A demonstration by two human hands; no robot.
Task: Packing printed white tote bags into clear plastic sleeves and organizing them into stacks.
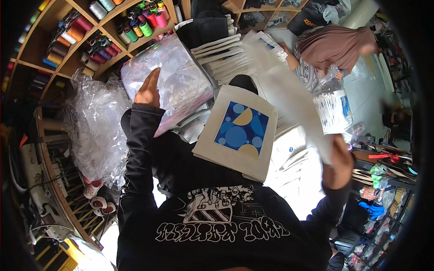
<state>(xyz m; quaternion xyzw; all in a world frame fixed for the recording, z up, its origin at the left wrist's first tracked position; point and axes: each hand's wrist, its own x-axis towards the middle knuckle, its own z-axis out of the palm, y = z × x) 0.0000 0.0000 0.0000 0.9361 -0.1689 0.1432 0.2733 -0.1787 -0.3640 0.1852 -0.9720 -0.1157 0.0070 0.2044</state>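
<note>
Black shirt [226,248], quantity one, printed in white, occupies the near side below both hands. One blurred white sheet [296,97] extends forward from the right hand [340,158], which grips its near end. One white cloth piece [235,131] with one blue patterned panel [246,131] lies between the hands. The left hand [148,92] is open over one plastic-wrapped bundle [181,67]. Beyond the right hand: one co-worker [330,49], one filled clear bag [333,112].

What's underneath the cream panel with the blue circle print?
Under the cream panel, a second pale layer peeks out along the lower edge, above the person's black clothing. Whatever lies beneath its middle is covered.
</note>
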